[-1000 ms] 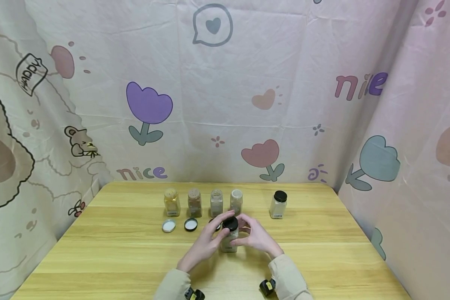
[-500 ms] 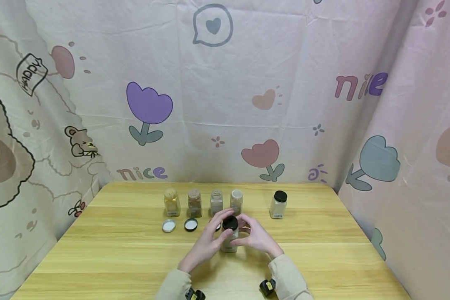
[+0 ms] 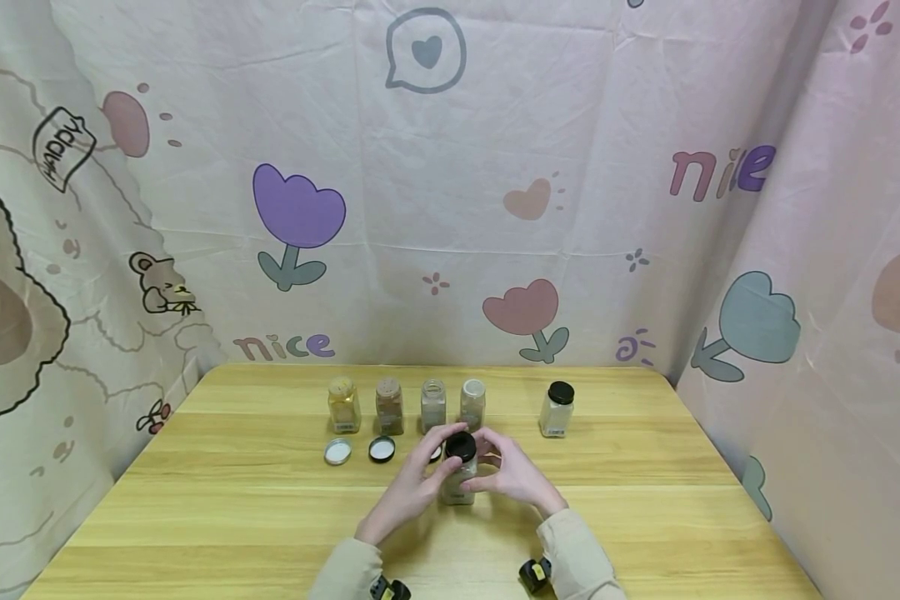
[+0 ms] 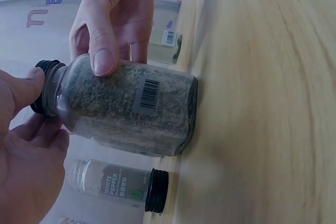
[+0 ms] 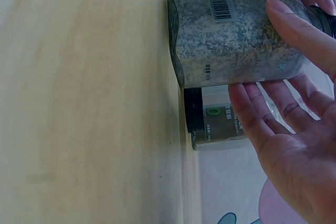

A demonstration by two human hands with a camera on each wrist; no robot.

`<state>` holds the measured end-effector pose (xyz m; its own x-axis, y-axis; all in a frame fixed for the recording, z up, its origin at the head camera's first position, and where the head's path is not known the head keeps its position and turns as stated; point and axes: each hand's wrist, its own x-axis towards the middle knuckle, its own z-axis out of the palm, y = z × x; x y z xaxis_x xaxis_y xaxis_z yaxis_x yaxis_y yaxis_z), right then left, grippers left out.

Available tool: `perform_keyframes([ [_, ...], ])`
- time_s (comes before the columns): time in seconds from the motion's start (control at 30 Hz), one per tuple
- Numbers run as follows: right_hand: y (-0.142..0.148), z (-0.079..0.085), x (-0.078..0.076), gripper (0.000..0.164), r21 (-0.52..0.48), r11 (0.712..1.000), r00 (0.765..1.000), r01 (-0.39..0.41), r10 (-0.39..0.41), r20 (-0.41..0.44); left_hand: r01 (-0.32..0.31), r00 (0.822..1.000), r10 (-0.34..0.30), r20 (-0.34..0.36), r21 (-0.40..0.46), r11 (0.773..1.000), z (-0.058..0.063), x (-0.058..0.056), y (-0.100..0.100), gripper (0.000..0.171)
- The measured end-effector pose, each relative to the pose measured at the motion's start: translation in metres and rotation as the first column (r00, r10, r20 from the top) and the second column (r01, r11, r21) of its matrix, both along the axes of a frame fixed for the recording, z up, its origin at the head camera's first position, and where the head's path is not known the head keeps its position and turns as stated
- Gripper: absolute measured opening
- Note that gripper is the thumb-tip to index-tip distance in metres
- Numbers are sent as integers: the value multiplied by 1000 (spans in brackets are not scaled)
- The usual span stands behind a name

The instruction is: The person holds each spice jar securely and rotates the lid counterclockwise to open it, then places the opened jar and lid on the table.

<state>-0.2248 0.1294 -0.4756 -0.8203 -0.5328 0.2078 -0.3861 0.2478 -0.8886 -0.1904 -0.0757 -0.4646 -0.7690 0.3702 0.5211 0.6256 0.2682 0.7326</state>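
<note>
A clear glass spice jar (image 3: pixel 459 493) stands upright on the table at centre, filled with grey-speckled seasoning. Its black screw cap (image 3: pixel 461 447) is on the neck, and bare thread shows just below the cap in the left wrist view. My left hand (image 3: pixel 412 482) grips that cap, thumb on the near side and fingers around the far side. From the right, my right hand (image 3: pixel 516 473) holds the jar's body. In the right wrist view the thumb lies on one face of the speckled jar (image 5: pixel 236 40), with the fingers along another.
Behind stand uncapped jars: a yellow one (image 3: pixel 343 410), a brown one (image 3: pixel 389 410), and two paler ones (image 3: pixel 433 408). A silvery-rimmed cap (image 3: pixel 337 452) and a black cap (image 3: pixel 382 449) lie upturned before them; another cap (image 3: pixel 436 455) is mostly hidden. A capped jar (image 3: pixel 557 414) stands right.
My left hand has shifted very slightly to the right, its fingers moving a little around the cap. The right hand and the jar stay in place.
</note>
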Motion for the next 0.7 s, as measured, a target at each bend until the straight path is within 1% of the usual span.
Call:
perform_keyframes([
  [0.17,0,0,0,51,3,1000,1000,-1,1,-4,-44,999,44,23,14,999,0,1,3,50],
  [0.27,0,0,0,51,4,1000,1000,2,-1,-9,-45,999,45,27,7,999,0,2,3,53],
  [0.33,0,0,0,51,4,1000,1000,1,-1,-9,-19,1000,19,25,8,1000,0,2,3,52],
  [0.4,0,0,0,51,3,1000,1000,0,0,-9,33,999,-34,28,21,999,0,2,1,52],
  [0.5,0,1,1,51,2,1000,1000,-1,1,-8,108,993,-110,47,50,993,0,1,0,51],
  [0.53,0,1,1,51,2,1000,1000,-1,1,-8,120,991,-123,56,58,991,0,1,-1,51],
  [0.57,0,1,1,51,3,1000,1000,1,-1,-6,125,990,-128,51,61,990,0,0,-1,50],
  [0.63,0,1,1,51,4,1000,1000,1,-1,-1,104,994,-106,35,58,993,0,0,0,50],
  [0.7,0,1,0,51,5,1000,1000,1,-1,3,59,998,-60,3,49,997,0,0,1,49],
])
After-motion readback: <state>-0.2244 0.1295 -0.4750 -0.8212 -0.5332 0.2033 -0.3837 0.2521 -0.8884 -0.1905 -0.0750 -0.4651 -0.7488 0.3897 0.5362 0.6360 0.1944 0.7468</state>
